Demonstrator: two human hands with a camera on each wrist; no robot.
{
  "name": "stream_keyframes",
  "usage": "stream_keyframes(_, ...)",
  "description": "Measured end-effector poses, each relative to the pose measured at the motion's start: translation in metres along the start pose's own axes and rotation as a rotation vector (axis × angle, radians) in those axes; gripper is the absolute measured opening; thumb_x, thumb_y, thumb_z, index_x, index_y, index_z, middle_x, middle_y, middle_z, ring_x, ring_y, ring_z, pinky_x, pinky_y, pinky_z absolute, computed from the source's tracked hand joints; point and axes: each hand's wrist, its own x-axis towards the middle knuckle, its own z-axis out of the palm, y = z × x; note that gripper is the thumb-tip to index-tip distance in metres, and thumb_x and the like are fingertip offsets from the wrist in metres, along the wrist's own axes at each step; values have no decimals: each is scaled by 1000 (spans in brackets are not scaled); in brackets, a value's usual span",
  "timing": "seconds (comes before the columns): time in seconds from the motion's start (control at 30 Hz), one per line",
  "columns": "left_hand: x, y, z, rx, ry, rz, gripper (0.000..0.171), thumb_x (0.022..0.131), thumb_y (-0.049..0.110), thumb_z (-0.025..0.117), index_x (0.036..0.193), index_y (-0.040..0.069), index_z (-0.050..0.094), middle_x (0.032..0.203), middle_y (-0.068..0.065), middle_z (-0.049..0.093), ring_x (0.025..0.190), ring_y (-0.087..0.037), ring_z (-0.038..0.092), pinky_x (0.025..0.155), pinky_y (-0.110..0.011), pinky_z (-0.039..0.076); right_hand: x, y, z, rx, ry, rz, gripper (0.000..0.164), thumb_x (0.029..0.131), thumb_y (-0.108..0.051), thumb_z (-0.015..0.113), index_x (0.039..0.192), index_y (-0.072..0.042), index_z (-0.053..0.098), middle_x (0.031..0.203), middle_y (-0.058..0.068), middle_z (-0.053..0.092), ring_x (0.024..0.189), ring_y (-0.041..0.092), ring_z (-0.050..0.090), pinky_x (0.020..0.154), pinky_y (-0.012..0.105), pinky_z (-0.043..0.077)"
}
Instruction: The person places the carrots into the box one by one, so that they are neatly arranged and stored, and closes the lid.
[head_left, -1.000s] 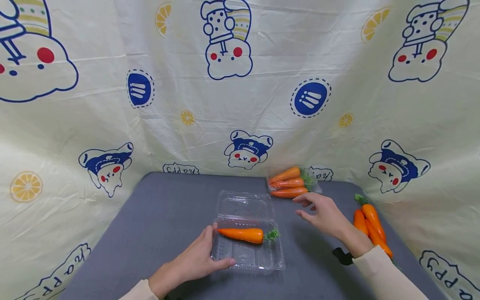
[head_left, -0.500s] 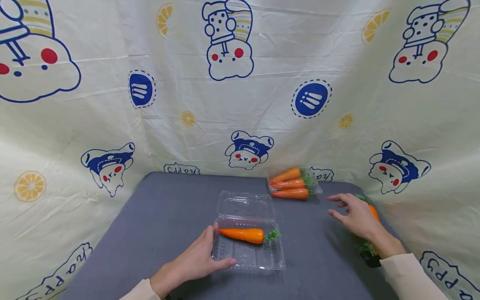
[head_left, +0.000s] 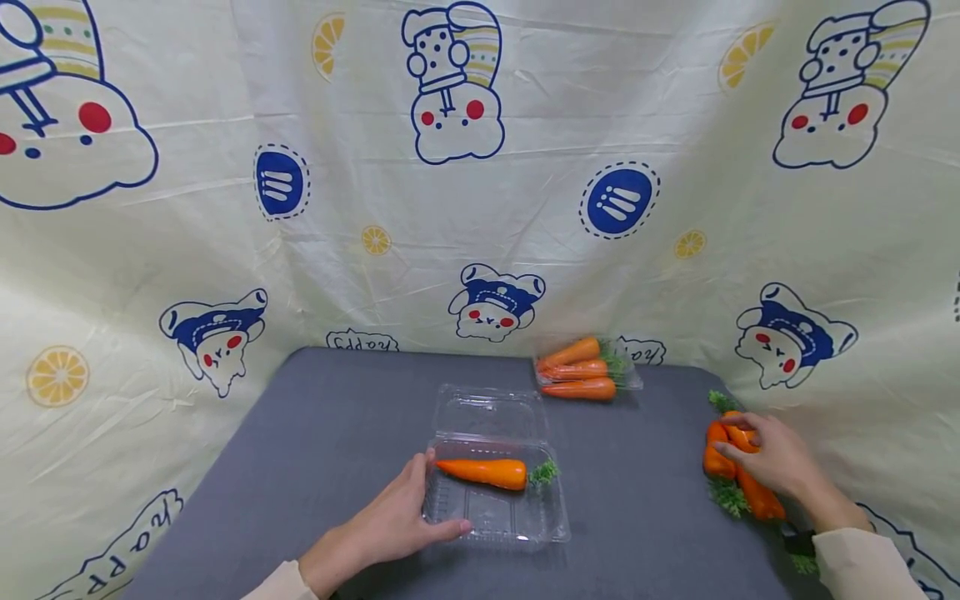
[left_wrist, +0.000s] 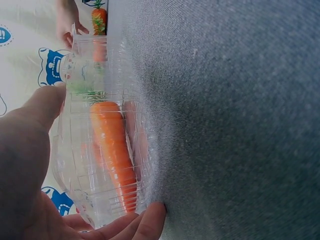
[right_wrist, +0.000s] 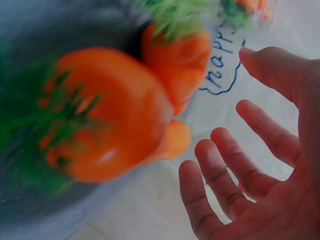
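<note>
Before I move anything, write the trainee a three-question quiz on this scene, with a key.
1. Multiple choice: what does the open container hold?
A) one carrot
B) two carrots
C) three carrots

2. True or false: the right hand touches that container.

3. Fill in the missing word: seen from the person, the packed carrots lie near the ____ edge of the table.

Key:
1. A
2. False; the left hand touches it, while the right is by the loose carrots.
3. far
</note>
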Motion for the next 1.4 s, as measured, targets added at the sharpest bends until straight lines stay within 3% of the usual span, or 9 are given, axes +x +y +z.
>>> stream_keyframes(0.23,-1,2,-1,-2,2,1,132,92,70,93,182,3,23,190,-23,34,169,-44,47,137,-73,41,-5,14,-2,-11,-83,63,75,107,-49,85,140,17,69,130,44,72,104,47,72,88,68,64)
stream_keyframes(0.53,-1,4,-3,-3,4,-2,133,92,70,93,182,3,22,190,-24,33,169,-44,47,136,-73,41,-6,14,7,-23,-120,79,81,106,-61,82,139,12,73,123,36,75,106,45,70,91,65,63)
stream_keyframes(0.73,1,5,-3,7,5,-4,133,91,71,92,182,4,23,190,-24,34,168,-44,48,135,-73,42,-8,7,8,-20,-103,76,82,104,-60,85,140,12,72,122,36,71,105,44,68,91,65,62)
stream_keyframes(1.1,2,4,-2,2,11,10,131,91,70,93,181,4,24,190,-23,34,168,-43,48,137,-72,41,3,-3,14,11,-100,37,73,100,-50,92,141,8,73,121,32,80,107,44,75,97,70,62)
stream_keyframes(1.4,0,0,2,4,17,24,129,92,69,93,180,2,25,190,-25,33,168,-45,49,136,-72,42,9,-15,23,7,-119,49,66,107,-55,83,139,2,76,123,34,82,111,52,77,95,72,64)
